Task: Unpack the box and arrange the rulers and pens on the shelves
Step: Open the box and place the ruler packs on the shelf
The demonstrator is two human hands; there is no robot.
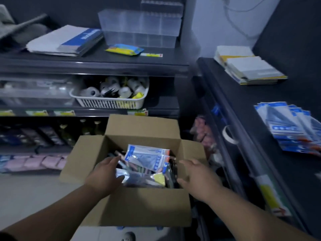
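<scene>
Reaching into the open cardboard box (144,206), the left grip (104,174) is hovering released, fingers straight, over the packets at the box's left side. The right grip (196,178) is hanging released at the box's right wall, fingers loosely extended and grasping nothing. Two blue-and-white ruler packs (147,157) are lying on top of the box's contents, leaning toward its far wall, with a yellow card (159,179) just beside them; their printing is blurring past reading. A fanned stack of matching packs (291,126) is sitting near the front edge of the right shelf (243,105). On the left shelf unit (93,65), a white basket (111,101) is standing at a lower shelf's front edge, and yellow-green price tags (64,113) are showing along that edge, illegible.
</scene>
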